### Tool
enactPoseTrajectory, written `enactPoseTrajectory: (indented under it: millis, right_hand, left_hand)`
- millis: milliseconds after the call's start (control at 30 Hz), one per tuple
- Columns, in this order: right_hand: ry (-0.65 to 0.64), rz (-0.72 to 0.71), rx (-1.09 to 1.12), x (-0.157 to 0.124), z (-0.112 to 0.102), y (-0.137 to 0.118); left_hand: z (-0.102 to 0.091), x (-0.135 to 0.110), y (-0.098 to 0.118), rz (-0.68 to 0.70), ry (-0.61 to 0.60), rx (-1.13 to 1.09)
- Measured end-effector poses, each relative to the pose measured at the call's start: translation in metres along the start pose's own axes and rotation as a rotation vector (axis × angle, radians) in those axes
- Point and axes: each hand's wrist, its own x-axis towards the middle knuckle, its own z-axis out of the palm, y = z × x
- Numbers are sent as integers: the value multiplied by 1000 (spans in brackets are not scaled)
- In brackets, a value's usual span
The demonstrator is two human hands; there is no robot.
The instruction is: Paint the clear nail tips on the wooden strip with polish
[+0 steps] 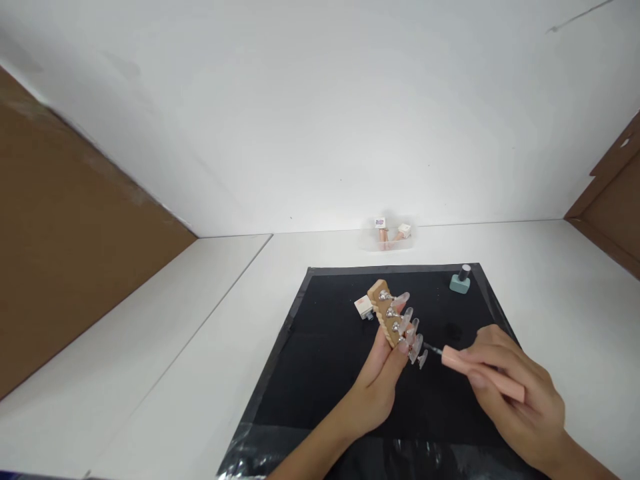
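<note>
My left hand [376, 393] grips a tan nail tip stand [382, 308], holding it tilted above the black mat. Several clear false nails [406, 321] stick out from its silvery mounts toward the right. In my right hand [520, 393] is a nail polish brush with a long pink handle [485, 375]. Its dark bristle tip [431, 348] points left, close to the lower nails; whether it touches one I cannot tell. Just left of the stand, a white bottle [365, 307] with a dark neck rests on the mat.
The black mat [315, 373] covers part of the white table [210, 373]. A teal bottle with a dark cap [460, 283] stands at its far right. Behind it, a clear tray [373, 245] holds pink-handled bottles by the white wall [320, 133]. Brown panels [65, 227] flank the sides.
</note>
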Motion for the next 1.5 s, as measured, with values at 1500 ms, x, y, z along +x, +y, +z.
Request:
enactPoseTrajectory:
  millis: [1500]
  right_hand:
    - [-157,14,124,0,-1,2]
  left_hand:
    - [1,-2,3,-38,-45,172]
